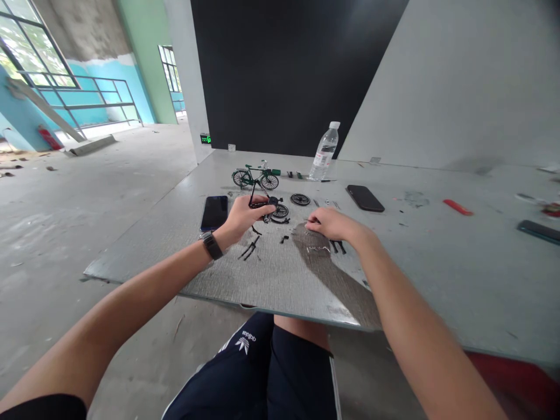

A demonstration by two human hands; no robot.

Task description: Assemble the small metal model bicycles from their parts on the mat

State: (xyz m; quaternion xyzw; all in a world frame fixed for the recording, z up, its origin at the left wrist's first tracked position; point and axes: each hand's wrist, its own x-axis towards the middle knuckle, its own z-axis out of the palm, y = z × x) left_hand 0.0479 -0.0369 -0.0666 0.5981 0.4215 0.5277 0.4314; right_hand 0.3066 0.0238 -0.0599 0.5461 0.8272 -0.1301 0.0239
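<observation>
My left hand (243, 219) is closed round a small black model bicycle frame (266, 205) with one wheel (280, 210) fitted, held just above the grey table (437, 274). My right hand (329, 223) rests on the table to its right, fingers curled and pinching at a tiny part I cannot make out. Loose black parts (249, 249) lie below my left hand, and a separate black wheel (300, 199) lies just beyond. A finished green model bicycle (256, 177) stands further back.
A dark phone (214, 212) lies left of my hands and another phone (364, 198) to the right. A plastic water bottle (324, 151) stands at the back. A red tool (457, 207) and a dark flat object (539, 231) lie far right.
</observation>
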